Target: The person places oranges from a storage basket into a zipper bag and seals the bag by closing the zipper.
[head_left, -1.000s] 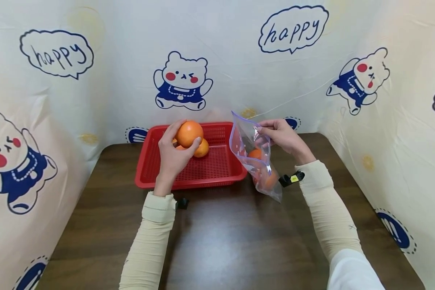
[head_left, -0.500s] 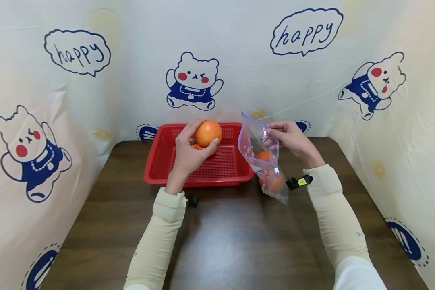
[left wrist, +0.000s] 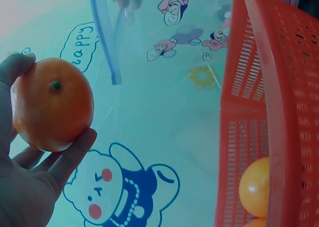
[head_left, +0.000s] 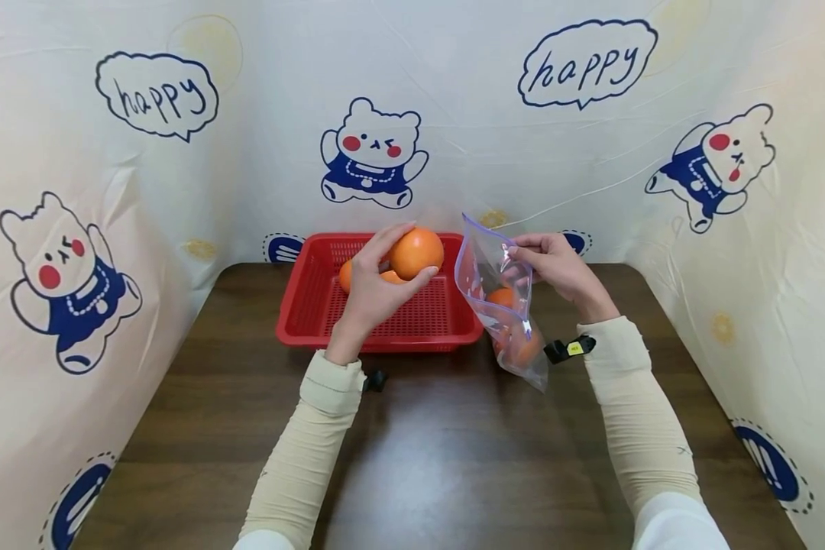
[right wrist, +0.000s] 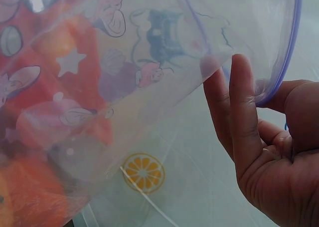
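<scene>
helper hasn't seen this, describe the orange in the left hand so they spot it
Find the red basket on the dark table. Over it in the head view is the left hand, holding the orange. Other oranges lie in the basket or clear bag; only this one is held.

In the head view, the left hand [head_left: 373, 294] covers part of the orange [head_left: 419, 253] it grips and parts of the oranges [head_left: 346, 277] inside the red basket [head_left: 287, 313], so their number cannot be told. Right of the basket, the plastic bag [head_left: 484, 267] blurs the fruit [head_left: 526, 347] in it, also past counting. Farther right of the basket, the yellow label [head_left: 574, 348] is too small to read. In the left wrist view, picture edges crop the basket; in the right, they crop the bag and right hand [right wrist: 271, 157].
</scene>
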Demonstrator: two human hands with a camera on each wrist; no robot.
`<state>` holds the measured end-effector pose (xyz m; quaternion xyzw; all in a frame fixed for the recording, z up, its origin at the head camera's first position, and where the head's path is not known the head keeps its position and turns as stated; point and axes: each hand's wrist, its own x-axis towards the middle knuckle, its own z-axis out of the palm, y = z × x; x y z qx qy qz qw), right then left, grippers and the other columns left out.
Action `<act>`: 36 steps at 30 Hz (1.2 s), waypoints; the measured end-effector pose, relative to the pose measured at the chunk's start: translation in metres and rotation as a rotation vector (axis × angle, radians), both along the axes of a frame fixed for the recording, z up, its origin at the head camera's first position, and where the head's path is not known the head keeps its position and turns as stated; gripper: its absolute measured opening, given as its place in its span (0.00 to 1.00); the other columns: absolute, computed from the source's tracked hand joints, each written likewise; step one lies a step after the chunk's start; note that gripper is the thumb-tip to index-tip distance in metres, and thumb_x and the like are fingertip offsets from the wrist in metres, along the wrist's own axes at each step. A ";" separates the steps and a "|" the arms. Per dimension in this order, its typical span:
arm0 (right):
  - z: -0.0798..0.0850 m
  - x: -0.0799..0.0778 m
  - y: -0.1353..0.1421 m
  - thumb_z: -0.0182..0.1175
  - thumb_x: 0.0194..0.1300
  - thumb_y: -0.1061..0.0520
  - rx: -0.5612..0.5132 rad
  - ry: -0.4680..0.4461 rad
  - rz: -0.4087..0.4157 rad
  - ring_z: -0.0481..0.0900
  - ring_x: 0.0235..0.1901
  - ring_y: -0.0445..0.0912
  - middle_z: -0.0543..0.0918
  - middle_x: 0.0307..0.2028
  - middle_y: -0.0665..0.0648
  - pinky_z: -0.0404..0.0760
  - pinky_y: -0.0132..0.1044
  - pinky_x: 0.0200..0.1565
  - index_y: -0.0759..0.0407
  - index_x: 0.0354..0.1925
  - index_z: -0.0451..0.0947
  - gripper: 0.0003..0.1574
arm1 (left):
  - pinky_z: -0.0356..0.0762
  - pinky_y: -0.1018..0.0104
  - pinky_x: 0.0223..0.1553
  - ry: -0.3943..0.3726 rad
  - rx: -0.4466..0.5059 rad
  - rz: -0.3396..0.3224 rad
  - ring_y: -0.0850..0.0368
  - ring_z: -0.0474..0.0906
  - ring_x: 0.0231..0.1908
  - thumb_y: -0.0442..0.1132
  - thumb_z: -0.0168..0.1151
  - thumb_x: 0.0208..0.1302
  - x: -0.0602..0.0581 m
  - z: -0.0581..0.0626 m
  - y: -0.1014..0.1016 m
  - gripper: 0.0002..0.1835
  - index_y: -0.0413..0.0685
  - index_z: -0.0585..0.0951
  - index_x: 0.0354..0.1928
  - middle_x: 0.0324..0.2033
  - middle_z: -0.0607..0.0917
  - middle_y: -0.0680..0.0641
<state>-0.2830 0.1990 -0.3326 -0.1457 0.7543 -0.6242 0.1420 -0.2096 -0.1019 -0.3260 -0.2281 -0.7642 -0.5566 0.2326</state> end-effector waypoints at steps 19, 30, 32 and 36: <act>-0.003 0.002 0.002 0.54 0.77 0.61 -0.024 -0.015 -0.004 0.90 0.31 0.42 0.89 0.32 0.51 0.87 0.34 0.33 0.78 0.63 0.70 0.25 | 0.85 0.57 0.51 0.047 -0.050 -0.105 0.56 0.78 0.60 0.37 0.78 0.55 -0.018 -0.017 0.018 0.34 0.53 0.79 0.66 0.64 0.78 0.51; -0.002 0.003 0.006 0.54 0.77 0.61 -0.047 -0.032 0.001 0.90 0.31 0.42 0.89 0.33 0.52 0.87 0.33 0.32 0.79 0.64 0.68 0.26 | 0.84 0.51 0.54 0.046 -0.078 -0.158 0.49 0.78 0.60 0.31 0.78 0.53 -0.002 0.006 0.036 0.35 0.41 0.78 0.65 0.64 0.78 0.42; -0.002 0.003 0.007 0.54 0.77 0.61 -0.050 -0.030 0.003 0.90 0.31 0.42 0.89 0.33 0.52 0.87 0.33 0.32 0.79 0.64 0.68 0.26 | 0.84 0.53 0.54 0.053 -0.088 -0.156 0.50 0.78 0.61 0.32 0.78 0.53 -0.002 0.007 0.039 0.35 0.43 0.78 0.65 0.64 0.78 0.43; 0.000 0.003 0.010 0.54 0.77 0.61 -0.050 -0.024 0.004 0.90 0.31 0.43 0.89 0.33 0.53 0.87 0.33 0.32 0.78 0.63 0.70 0.25 | 0.82 0.55 0.57 0.064 -0.090 -0.164 0.51 0.78 0.61 0.32 0.79 0.52 -0.003 0.007 0.045 0.35 0.43 0.79 0.65 0.63 0.79 0.43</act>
